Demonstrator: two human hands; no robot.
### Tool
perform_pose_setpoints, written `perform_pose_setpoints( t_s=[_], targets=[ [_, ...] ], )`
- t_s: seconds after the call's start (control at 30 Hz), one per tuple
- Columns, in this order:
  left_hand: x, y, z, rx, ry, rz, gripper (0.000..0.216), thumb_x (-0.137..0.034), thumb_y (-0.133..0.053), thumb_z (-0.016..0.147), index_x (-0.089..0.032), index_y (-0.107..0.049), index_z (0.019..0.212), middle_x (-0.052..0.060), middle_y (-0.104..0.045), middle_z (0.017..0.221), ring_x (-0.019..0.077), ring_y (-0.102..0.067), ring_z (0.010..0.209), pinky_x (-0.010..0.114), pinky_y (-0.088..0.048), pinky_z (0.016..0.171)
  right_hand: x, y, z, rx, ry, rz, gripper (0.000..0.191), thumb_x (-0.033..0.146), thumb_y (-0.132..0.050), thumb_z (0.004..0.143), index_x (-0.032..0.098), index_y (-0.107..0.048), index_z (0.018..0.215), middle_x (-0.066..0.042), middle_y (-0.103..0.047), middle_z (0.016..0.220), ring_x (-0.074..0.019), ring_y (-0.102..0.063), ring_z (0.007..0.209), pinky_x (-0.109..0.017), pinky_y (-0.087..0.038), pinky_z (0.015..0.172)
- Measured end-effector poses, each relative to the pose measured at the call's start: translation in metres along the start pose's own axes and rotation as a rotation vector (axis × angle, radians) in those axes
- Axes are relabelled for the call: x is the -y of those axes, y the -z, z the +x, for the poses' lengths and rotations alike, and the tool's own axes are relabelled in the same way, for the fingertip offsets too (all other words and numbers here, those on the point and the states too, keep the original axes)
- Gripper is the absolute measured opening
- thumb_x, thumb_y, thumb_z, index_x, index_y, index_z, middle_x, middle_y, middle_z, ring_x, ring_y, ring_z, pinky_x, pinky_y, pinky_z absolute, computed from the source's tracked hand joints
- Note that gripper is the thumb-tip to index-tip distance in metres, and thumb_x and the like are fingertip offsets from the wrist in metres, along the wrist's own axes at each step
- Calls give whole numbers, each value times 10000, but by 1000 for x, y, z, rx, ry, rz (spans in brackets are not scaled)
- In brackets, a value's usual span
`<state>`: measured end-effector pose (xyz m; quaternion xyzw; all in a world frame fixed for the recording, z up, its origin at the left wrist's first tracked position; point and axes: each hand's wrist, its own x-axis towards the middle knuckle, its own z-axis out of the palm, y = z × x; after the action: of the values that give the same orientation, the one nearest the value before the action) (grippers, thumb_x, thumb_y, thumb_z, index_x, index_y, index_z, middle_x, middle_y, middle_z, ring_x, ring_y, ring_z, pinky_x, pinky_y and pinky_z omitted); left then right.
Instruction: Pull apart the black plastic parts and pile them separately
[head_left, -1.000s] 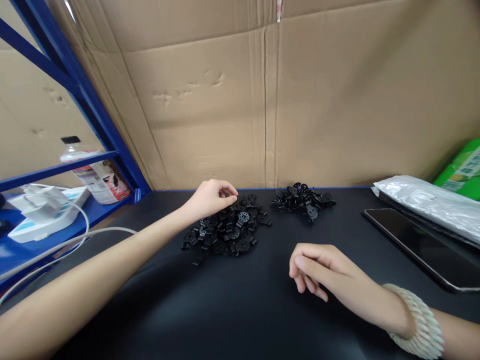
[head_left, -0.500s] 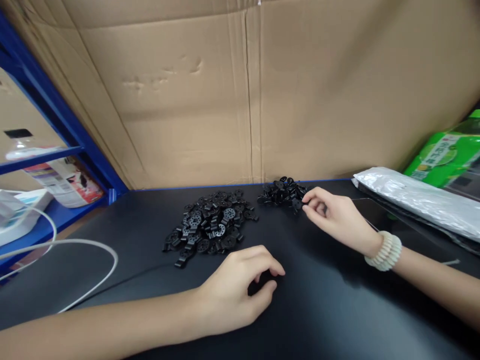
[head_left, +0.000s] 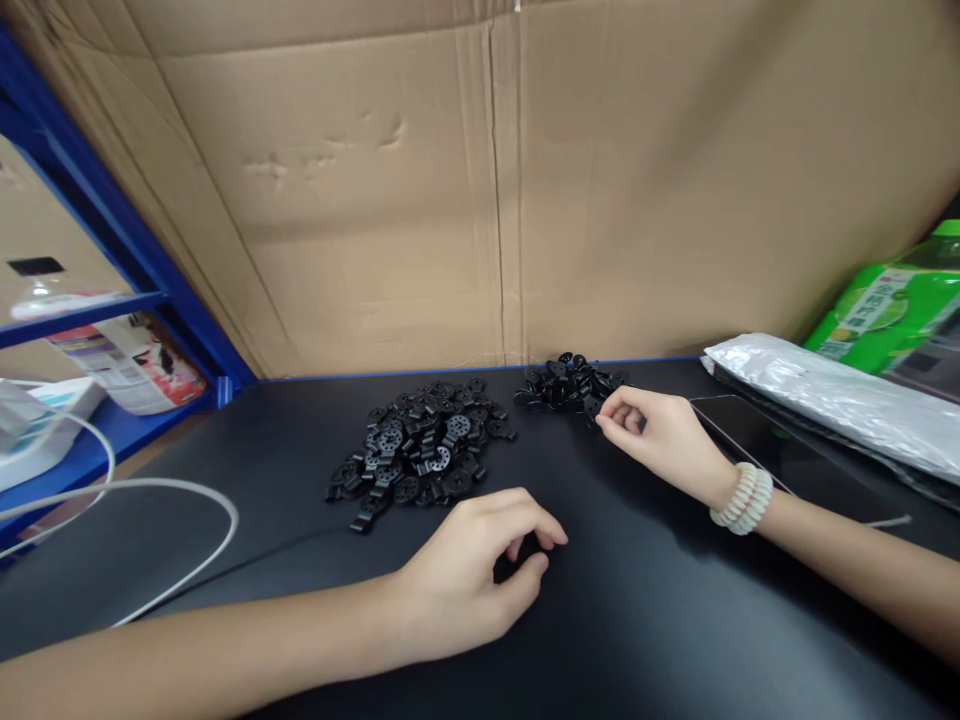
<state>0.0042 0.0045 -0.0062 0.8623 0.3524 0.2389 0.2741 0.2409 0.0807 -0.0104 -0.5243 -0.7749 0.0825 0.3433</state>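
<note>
My left hand [head_left: 480,575] rests on the black tabletop with its fingers curved. A gap shows between thumb and forefinger, and nothing is in it. Just beyond it lies a large heap of small black plastic pieces [head_left: 427,445], with round perforated discs and short tabs. My right hand [head_left: 656,435], with a beaded band at the wrist, has thumb and forefinger pinched together at the near right edge of a smaller pile of black disc-shaped pieces [head_left: 559,385]. A dark disc shows right at its fingertips; whether the pinch grips it is hard to see.
A dark flat glossy panel [head_left: 787,450] lies under the right forearm. Behind it are a silvery plastic package [head_left: 847,400] and a green pack [head_left: 870,315]. Cardboard [head_left: 360,200] walls the back. At left, a blue shelf [head_left: 127,435] holds a bottle [head_left: 142,365]; a white cable [head_left: 225,520] loops onto the table.
My right hand has shifted slightly left and down, its fingertips drawn closer together by the smaller pile. My left hand has stayed almost still.
</note>
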Motion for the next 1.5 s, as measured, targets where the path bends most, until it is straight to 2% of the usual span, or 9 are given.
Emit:
perform_pose_setpoints(
  t_s=[0.17, 0.3, 0.43, 0.7, 0.93, 1.07, 1.2, 1.37, 1.5],
  targets=[
    [0, 0, 0, 0, -1, -14, 243, -44, -508, 778, -158, -645, 943, 42, -617, 862, 127, -506, 664, 239, -452, 637, -1, 0, 2, 1, 2, -64, 127, 289, -602, 779, 189, -635, 708, -16, -646, 665, -151, -541, 557, -275, -402, 552],
    [-1, 0, -1, 0, 2, -15, 238, -50, -508, 780, -149, -651, 943, 47, -619, 863, 127, -508, 665, 238, -448, 639, 1, 3, 2, -123, 23, -15, 89, 208, -569, 779, 184, -630, 720, -9, -616, 643, -142, -529, 554, -282, -416, 582],
    [0, 1, 1, -23, 32, -49, 246, -43, -512, 767, -150, -660, 931, 35, -633, 840, 118, -511, 649, 230, -431, 630, 5, 6, 1, -205, -53, 232, 142, 293, -567, 830, 173, -598, 761, -34, -626, 711, -154, -570, 621, -279, -455, 584],
    [-1, 4, 8, -105, 244, -282, 155, -200, -550, 824, -143, -677, 891, 13, -632, 721, 124, -526, 640, 227, -411, 595, 18, -2, -11, -152, -171, 622, 272, 438, -593, 852, 167, -564, 842, 5, -526, 664, -105, -487, 519, -220, -414, 429],
    [-1, 5, 10, -85, 279, -385, 242, -262, -535, 842, -127, -655, 1002, 60, -668, 836, 158, -577, 736, 267, -447, 666, 42, 1, -25, -211, 54, 407, 123, 299, -547, 891, 196, -596, 843, -44, -595, 827, -160, -568, 718, -288, -478, 633],
    [-1, 4, 9, -72, 249, -362, 223, -231, -548, 827, -132, -656, 995, 50, -671, 829, 143, -561, 702, 254, -439, 641, 35, 3, -19, -12, -278, 704, 213, 378, -608, 833, 176, -577, 774, -12, -540, 685, -131, -505, 590, -248, -411, 478],
    [0, 3, 8, -69, 234, -364, 211, -212, -542, 828, -134, -651, 990, 49, -670, 838, 140, -558, 705, 255, -440, 649, 25, 1, -13, -11, -485, 1036, 271, 383, -706, 748, 155, -559, 745, 10, -508, 670, -93, -456, 565, -193, -364, 429],
    [2, 4, 8, -67, 261, -395, 247, -268, -533, 852, -122, -648, 1015, 68, -667, 858, 162, -568, 747, 279, -441, 680, 35, 0, -20, -56, -344, 936, 246, 395, -667, 807, 165, -578, 807, 26, -515, 634, -84, -472, 527, -191, -386, 434],
    [3, 4, 10, -79, 272, -468, 243, -339, -547, 864, -135, -631, 966, 47, -641, 834, 157, -551, 743, 280, -437, 685, 53, -1, -33, 81, -153, 774, 194, 357, -607, 862, 169, -593, 821, 34, -529, 630, -63, -469, 450, -202, -404, 442]
  ],
)
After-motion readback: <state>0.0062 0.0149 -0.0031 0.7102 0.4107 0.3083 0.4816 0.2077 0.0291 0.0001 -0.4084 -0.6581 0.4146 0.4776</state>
